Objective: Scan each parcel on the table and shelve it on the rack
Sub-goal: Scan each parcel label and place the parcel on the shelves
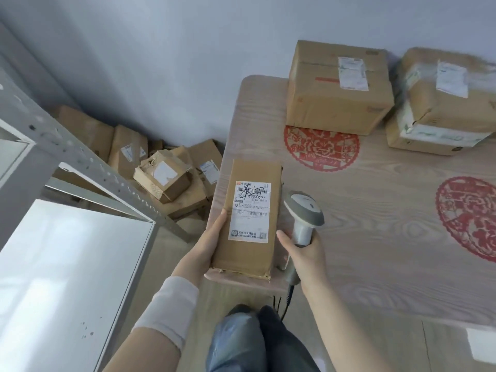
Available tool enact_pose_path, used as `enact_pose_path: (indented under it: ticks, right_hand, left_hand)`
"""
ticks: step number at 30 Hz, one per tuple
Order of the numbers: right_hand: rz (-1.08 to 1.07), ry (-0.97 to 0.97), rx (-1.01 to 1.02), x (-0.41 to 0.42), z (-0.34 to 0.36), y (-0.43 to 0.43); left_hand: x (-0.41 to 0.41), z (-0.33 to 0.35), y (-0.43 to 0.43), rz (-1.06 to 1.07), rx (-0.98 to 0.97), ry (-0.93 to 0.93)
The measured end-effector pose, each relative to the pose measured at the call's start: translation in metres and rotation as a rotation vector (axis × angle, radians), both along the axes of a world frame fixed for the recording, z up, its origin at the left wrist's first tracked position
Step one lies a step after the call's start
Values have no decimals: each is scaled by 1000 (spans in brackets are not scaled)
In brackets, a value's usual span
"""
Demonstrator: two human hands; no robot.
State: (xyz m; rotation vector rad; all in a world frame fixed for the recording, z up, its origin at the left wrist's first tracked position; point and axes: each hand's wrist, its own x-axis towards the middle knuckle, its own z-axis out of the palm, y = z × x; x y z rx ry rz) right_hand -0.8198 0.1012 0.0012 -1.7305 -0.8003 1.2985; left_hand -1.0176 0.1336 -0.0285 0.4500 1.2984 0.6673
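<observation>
Gripping the parcel [247,221] left-handed, scanner [303,218] clasped in the right hand [306,253]; its head points away, risking a missed barcode.

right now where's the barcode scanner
In the head view the barcode scanner is in the right hand, over the table's left edge, just right of the long parcel the left hand holds.
</observation>
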Motion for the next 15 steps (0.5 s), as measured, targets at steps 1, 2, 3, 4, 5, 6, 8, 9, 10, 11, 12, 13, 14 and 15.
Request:
enact_pose_path:
  ticks: [1,2,3,4,5,6,8,9,10,11,12,13,14,15]
  right_hand:
    - [15,-1,-12,-2,-5,1]
    - [33,2,-24,-4,-9,2]
    - [41,9,-34,-5,-12,3]
    - [36,18,-42,-7,-14,3]
    - [25,28,-44,-7,-16,2]
    - [13,38,-45,-9,-17,2]
    - [-11,56,-47,-9,-17,2]
    - [-11,55,-46,-8,-16,4]
    - [-6,50,-45,-6,-15,8]
    - [-2,51,-42,-3,-12,12]
    - [-2,52,-33,1,-9,16]
    - [-3,47,-17,6,-6,18]
    - [-2,36,5,11,-1,21]
    - [-1,26,31,17,4,22]
  left_hand:
    - [0,-4,0,6,-19,-20]
    - [0,-7,1,9,-29,-32]
    - [0,-10,2,8,-35,-39]
    - [0,-11,4,4,-45,-47]
    - [0,-12,4,2,-58,-63]
    - [0,-13,3,6,-65,-79]
    - [-1,-18,2,11,-44,-104]
    - [0,-19,2,15,-19,-112]
    - [1,-18,4,21,2,-112]
    - [2,-17,6,24,16,-104]
    - [5,-15,9,23,26,-92]
    - [8,-11,12,23,37,-86]
    - [12,-7,15,25,47,-89]
    - [17,-3,19,24,57,-98]
